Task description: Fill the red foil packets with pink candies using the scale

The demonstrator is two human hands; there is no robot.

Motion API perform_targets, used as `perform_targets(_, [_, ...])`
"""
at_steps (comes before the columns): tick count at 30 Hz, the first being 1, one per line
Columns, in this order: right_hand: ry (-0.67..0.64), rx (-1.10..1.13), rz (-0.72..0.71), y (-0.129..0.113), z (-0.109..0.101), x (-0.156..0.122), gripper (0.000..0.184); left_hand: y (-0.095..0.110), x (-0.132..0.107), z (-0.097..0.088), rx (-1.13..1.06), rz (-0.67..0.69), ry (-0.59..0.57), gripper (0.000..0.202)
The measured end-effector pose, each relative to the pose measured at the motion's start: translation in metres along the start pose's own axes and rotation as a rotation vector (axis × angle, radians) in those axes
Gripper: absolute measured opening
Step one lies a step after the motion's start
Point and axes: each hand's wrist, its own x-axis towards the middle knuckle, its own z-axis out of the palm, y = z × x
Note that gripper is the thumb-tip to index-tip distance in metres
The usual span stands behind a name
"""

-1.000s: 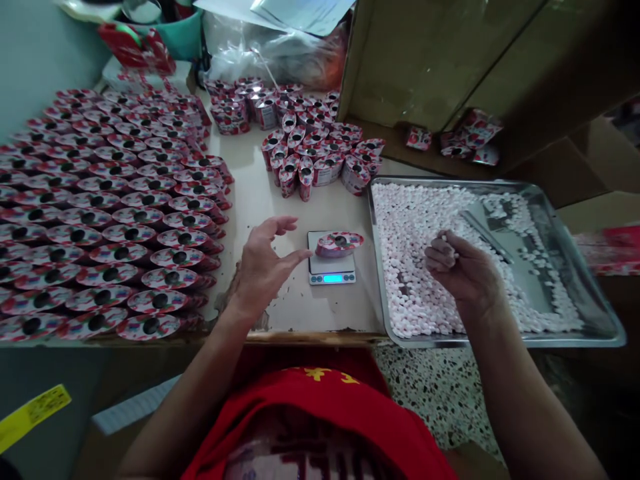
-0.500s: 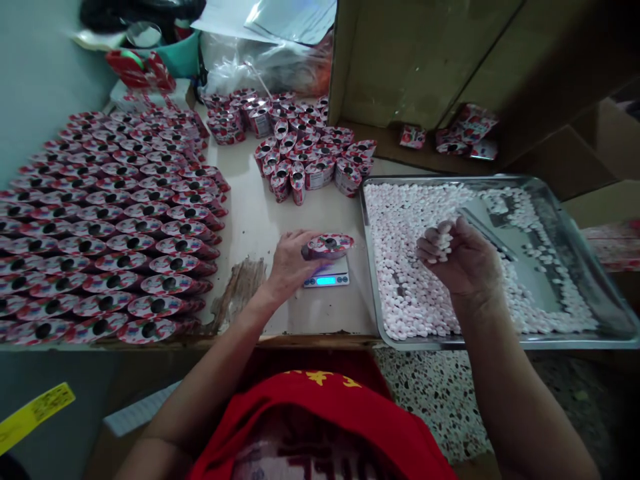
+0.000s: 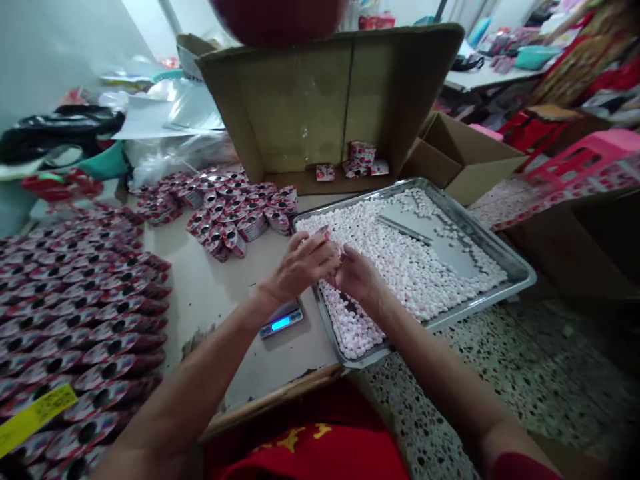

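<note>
My left hand is closed around a small red-and-white packet, mostly covered by the fingers, over the near-left part of a metal tray. Close against it, my right hand has its fingers bent in at the packet's near side. Whatever those fingers hold is hidden. Many small white tablets are spread across the tray under and beyond both hands. Left of the tray is a digital scale with a lit blue display, partly behind my left forearm.
Rows of upright packets with dark round openings fill the left side. Another packet cluster stands behind the scale. A metal bar lies in the tray. Behind are a large cardboard box and a smaller open box. A person is far right.
The view has turned right and up. My left hand has carried the packet off the scale to the tray. My right hand, which held several white tablets, has come together with it.
</note>
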Motion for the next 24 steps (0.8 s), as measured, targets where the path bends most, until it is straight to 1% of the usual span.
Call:
perform_targets(2, [0.019, 0.029, -0.017, 0.002, -0.002, 0.002, 0.028, 0.002, -0.004, 0.009, 0.017, -0.039, 0.052, 0.024])
perform_targets(4, [0.042, 0.054, -0.035, 0.005, -0.004, 0.003, 0.022, 0.005, -0.009, 0.017, 0.010, -0.136, 0.097, 0.025])
perform_targets(5, [0.054, 0.068, -0.038, 0.005, -0.005, 0.004, 0.021, 0.006, -0.011, 0.021, -0.014, -0.226, 0.117, 0.025])
perform_targets(7, [0.062, 0.076, -0.022, 0.006, -0.006, 0.005, 0.021, 0.008, -0.013, 0.028, -0.115, -0.477, 0.158, 0.025])
perform_targets(9, [0.056, 0.057, -0.003, 0.004, -0.007, 0.006, 0.021, 0.008, -0.016, 0.033, -0.272, -0.731, 0.189, 0.026])
perform_targets(11, [0.036, 0.039, 0.003, 0.002, -0.008, 0.005, 0.019, 0.010, -0.022, 0.034, -0.452, -0.941, 0.212, 0.027])
perform_targets(13, [0.006, 0.025, 0.010, 0.000, -0.010, 0.002, 0.013, 0.013, -0.034, 0.027, -0.623, -1.131, 0.252, 0.033])
perform_targets(15, [-0.028, 0.010, 0.031, -0.003, -0.013, -0.002, 0.010, 0.017, -0.050, 0.012, -0.743, -1.291, 0.297, 0.043])
perform_targets(16, [-0.046, 0.001, 0.040, -0.004, -0.015, -0.003, 0.010, 0.021, -0.060, 0.002, -0.778, -1.350, 0.307, 0.047])
perform_targets(18, [-0.078, -0.047, 0.020, -0.007, -0.019, -0.004, 0.011, 0.028, -0.080, -0.020, -0.787, -1.430, 0.296, 0.051])
perform_targets(20, [-0.089, -0.124, -0.056, -0.008, -0.021, -0.002, 0.018, 0.038, -0.099, -0.038, -0.753, -1.484, 0.269, 0.052])
perform_targets(22, [-0.066, -0.201, -0.122, -0.008, -0.021, 0.001, 0.024, 0.046, -0.115, -0.048, -0.731, -1.529, 0.238, 0.051])
perform_targets(24, [-0.020, -0.243, -0.137, -0.007, -0.019, 0.004, 0.022, 0.052, -0.127, -0.050, -0.746, -1.558, 0.215, 0.049])
